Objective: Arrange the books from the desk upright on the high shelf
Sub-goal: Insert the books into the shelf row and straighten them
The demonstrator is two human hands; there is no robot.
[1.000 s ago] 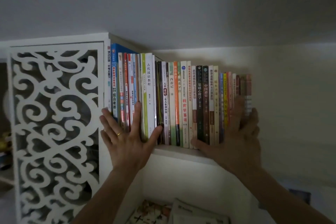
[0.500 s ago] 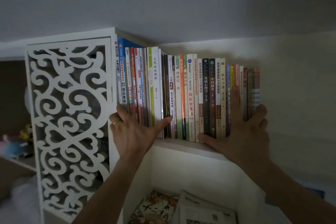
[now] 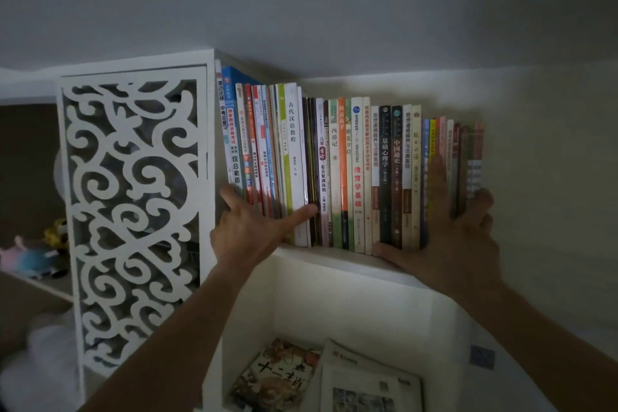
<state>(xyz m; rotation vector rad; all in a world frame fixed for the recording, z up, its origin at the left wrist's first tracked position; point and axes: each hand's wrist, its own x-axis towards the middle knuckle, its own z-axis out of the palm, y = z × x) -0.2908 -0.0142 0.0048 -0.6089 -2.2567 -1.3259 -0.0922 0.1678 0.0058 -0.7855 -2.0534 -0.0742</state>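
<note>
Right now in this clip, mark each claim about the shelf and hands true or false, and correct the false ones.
1. The books on the high shelf stand upright, spines outward. True.
2. The left hand lifts a book clear of the row. False: it rests against the lower spines at the row's left end, thumb stretched right.
3. The right hand lies against the row's right end, fingers pointing up. True.
4. The carved white panel is right of the books. False: it is on their left.
5. The compartment below holds books lying flat. True.
</note>
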